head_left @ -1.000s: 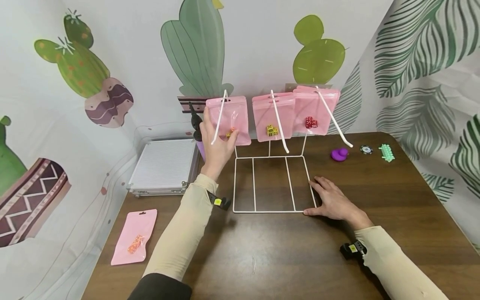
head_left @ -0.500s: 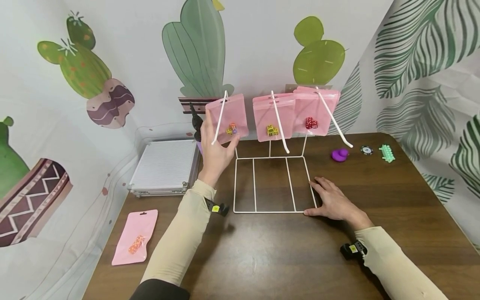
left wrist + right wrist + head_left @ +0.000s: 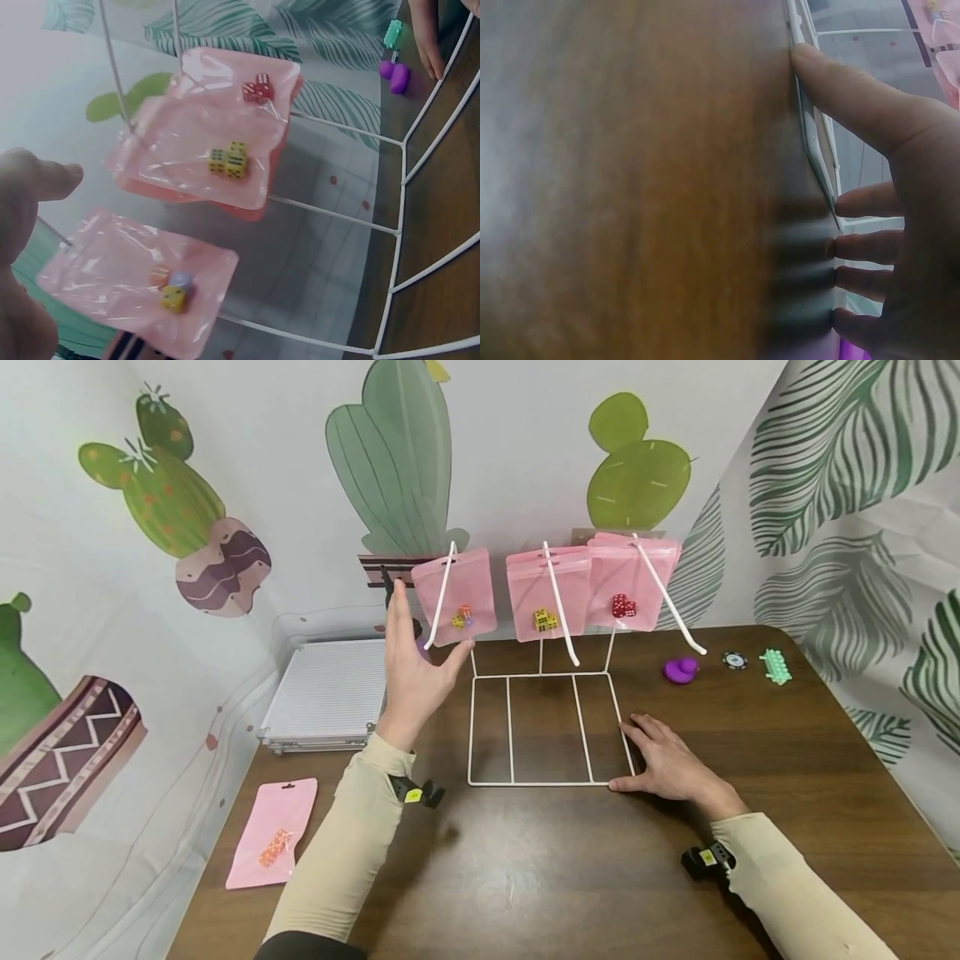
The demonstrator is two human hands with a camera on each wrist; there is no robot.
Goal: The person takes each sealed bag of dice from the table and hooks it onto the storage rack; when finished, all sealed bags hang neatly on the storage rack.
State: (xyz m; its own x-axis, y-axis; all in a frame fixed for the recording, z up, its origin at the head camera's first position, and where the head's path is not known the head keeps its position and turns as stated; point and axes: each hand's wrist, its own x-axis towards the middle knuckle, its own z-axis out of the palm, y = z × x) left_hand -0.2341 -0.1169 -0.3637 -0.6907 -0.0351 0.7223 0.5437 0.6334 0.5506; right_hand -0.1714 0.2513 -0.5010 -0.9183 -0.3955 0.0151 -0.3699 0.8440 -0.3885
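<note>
A white wire rack (image 3: 544, 730) stands on the brown table (image 3: 570, 877). Three pink pouches hang from its hooks: the left pouch (image 3: 454, 597) (image 3: 135, 281) holds mixed dice, the middle pouch (image 3: 547, 593) (image 3: 199, 161) yellow dice, the right pouch (image 3: 632, 581) red dice. My left hand (image 3: 415, 670) is raised just below and left of the left pouch, fingers straight, holding nothing. My right hand (image 3: 663, 762) lies flat on the table, fingers pressing the rack's right base wire (image 3: 810, 131).
Another pink pouch (image 3: 273, 832) with orange dice lies at the table's front left. A silver ribbed case (image 3: 327, 693) sits at the back left. A purple duck (image 3: 679, 670), a round chip (image 3: 733, 659) and a green toy (image 3: 774, 665) sit at the back right.
My left hand let go of the left pouch and drew back towards me and slightly left. The pouch now hangs free on its hook. The right hand stayed put.
</note>
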